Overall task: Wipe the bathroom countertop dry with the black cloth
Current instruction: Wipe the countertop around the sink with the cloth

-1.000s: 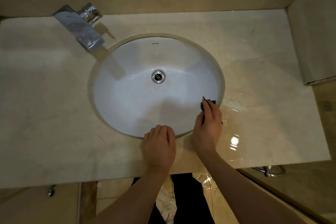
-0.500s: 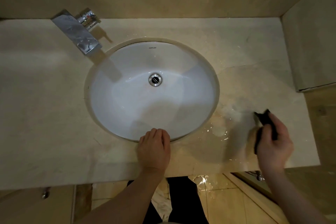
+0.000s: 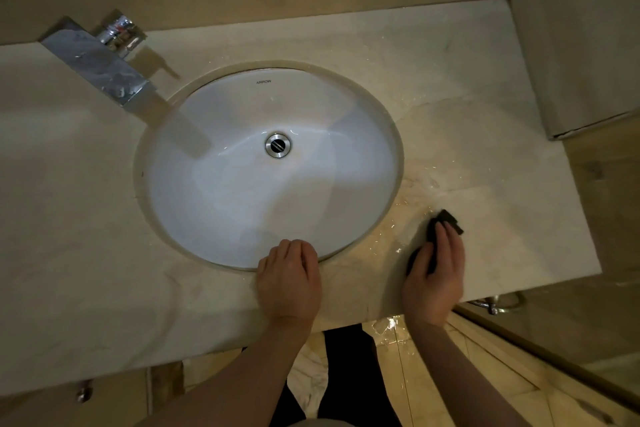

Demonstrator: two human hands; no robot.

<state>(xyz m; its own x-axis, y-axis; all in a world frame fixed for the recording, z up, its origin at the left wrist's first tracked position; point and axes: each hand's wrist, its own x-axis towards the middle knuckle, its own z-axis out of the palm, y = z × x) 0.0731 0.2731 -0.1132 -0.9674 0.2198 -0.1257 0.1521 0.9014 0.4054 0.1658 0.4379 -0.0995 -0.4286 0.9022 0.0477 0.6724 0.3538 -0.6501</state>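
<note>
Black cloth [image 3: 446, 222] sat on the marble surface [image 3: 485, 135], right of the sink [image 3: 270, 166] near its front-right rim, mostly covered by the right hand [image 3: 435, 276]. Right fingers [image 3: 445, 243] lay on top of the cloth with the thumb along its left side, grasping and pressing it flat against the surface. Water droplets and a wet sheen [image 3: 398, 218] showed between cloth and sink rim. Left hand [image 3: 289, 279] rested on the surface at the sink's front edge, fingers loosely curled over the rim, holding nothing. Chrome faucet [image 3: 104, 62] stood at back left, drain [image 3: 277, 145] mid-bowl.
</note>
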